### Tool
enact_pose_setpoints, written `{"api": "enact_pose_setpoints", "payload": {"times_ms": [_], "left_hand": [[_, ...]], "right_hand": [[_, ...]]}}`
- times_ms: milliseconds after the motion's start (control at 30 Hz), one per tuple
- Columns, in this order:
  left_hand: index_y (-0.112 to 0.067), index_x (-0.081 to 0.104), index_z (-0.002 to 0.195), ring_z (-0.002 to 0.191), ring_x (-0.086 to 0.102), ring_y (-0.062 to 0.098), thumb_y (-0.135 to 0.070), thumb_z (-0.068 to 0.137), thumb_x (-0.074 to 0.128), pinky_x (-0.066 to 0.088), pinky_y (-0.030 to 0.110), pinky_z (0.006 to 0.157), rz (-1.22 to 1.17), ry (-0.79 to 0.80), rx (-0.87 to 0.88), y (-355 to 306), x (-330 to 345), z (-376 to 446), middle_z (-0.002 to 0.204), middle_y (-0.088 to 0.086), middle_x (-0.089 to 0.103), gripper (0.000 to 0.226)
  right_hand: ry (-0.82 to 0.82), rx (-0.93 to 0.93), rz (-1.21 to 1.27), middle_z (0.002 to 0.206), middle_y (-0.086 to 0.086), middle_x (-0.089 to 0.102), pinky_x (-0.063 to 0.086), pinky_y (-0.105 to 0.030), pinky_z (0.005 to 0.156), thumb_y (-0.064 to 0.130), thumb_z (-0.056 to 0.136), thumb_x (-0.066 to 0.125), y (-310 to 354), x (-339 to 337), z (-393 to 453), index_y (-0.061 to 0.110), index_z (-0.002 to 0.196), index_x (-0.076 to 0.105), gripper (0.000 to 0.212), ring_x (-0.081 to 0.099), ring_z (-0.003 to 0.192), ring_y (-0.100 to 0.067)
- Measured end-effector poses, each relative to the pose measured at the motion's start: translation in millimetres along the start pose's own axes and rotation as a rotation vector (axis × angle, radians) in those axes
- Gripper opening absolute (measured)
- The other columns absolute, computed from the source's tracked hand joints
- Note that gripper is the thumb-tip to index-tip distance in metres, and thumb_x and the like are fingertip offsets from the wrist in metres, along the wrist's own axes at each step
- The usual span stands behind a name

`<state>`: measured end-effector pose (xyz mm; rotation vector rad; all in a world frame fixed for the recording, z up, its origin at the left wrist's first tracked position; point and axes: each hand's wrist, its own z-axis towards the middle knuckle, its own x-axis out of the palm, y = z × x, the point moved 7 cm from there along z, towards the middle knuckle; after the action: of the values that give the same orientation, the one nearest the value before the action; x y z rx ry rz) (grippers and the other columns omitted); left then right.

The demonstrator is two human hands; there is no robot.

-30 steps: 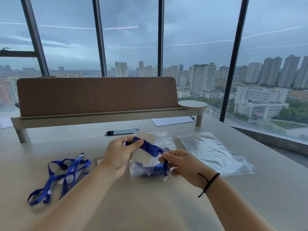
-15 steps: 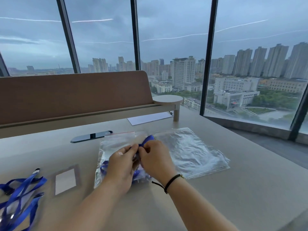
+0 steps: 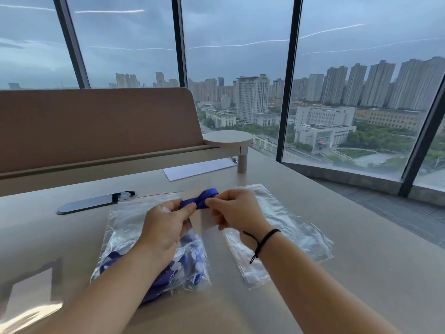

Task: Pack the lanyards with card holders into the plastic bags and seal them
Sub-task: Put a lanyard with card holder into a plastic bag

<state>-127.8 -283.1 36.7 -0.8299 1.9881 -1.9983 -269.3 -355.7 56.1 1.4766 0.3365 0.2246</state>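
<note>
Lanyard [image 3: 201,201] ribbon, blue and flat, is pinched between both hands at the middle of the view: the left hand [image 3: 163,227] grips one end of the gathered loop with thumb and curled fingers, and the right hand [image 3: 234,214] pinches the other end just beside it, with the pale card holder [image 3: 203,221] hanging between and below the two grips. Such ribbon looks light and limp, so it will likely flop and unfold unless kept bunched; the best hold seems to be on the folded bundle itself, with the stiffer, smooth card holder steadied at an edge since it may slide. Below the left hand, toward 7 o'clock, lies a clear plastic bag [image 3: 134,227] with a red line along its far mouth; blue ribbon already shows through its near half, though how many lanyards are inside cannot be told. At 4 o'clock from the hands, a stack of plastic bags [image 3: 296,227] lies flat on the counter [image 3: 361,273], apparently holding nothing. The film looks thin and slippery, so the mouth will probably need spreading before the bundle goes in.
</note>
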Motion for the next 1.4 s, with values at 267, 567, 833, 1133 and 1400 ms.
{"api": "enact_pose_setpoints", "payload": {"times_ms": [267,567,833,1133,1400], "left_hand": [[-0.004,0.067,0.097,0.088,0.070,0.028,0.002,0.092,0.064,0.059,0.039,0.082,0.010,-0.061,-0.040,15.8,13.1,79.0,0.098,0.016,0.071,0.008],[0.006,0.060,0.117,0.083,0.068,0.025,0.003,0.093,0.062,0.060,0.025,0.056,-0.065,-0.012,-0.140,31.5,7.7,110.8,0.098,0.016,0.068,0.025],[0.006,0.056,0.124,0.087,0.068,0.026,0.003,0.093,0.062,0.058,0.032,0.069,-0.155,-0.004,-0.161,24.5,1.0,109.2,0.101,0.016,0.067,0.032],[0.002,0.058,0.122,0.091,0.070,0.029,0.000,0.092,0.064,0.058,0.032,0.071,-0.148,0.007,-0.132,15.5,-3.0,106.3,0.104,0.016,0.069,0.031],[0.002,0.060,0.116,0.086,0.069,0.027,0.002,0.092,0.063,0.058,0.033,0.070,-0.182,-0.013,-0.144,17.5,-6.9,101.3,0.100,0.016,0.069,0.024]], "right_hand": [[-0.164,0.028,-0.489,0.083,-0.008,0.066,0.047,-0.025,0.051,0.010,0.086,0.062,-40.6,-60.8,127.5,0.016,0.098,0.068,0.015,0.059,0.061,-0.020],[0.108,0.060,-0.983,0.085,0.003,0.054,0.028,-0.003,0.029,0.010,0.087,0.057,-59.4,-46.9,187.2,0.019,0.122,0.063,0.037,0.045,0.061,-0.011],[-0.059,-0.089,-0.984,0.078,0.002,0.067,0.043,-0.021,0.069,0.013,0.081,0.066,-51.7,-51.2,183.3,0.027,0.074,0.071,0.016,0.061,0.077,-0.018],[-0.026,-0.156,-1.052,0.099,-0.001,0.066,0.042,-0.025,0.076,0.021,0.088,0.063,-44.2,-51.2,177.9,0.023,0.085,0.071,0.009,0.055,0.088,-0.017],[-0.004,-0.333,-1.089,0.099,0.004,0.062,0.040,-0.023,0.079,0.021,0.092,0.064,-21.5,-52.0,163.6,0.017,0.094,0.072,0.010,0.052,0.085,-0.011]]}}
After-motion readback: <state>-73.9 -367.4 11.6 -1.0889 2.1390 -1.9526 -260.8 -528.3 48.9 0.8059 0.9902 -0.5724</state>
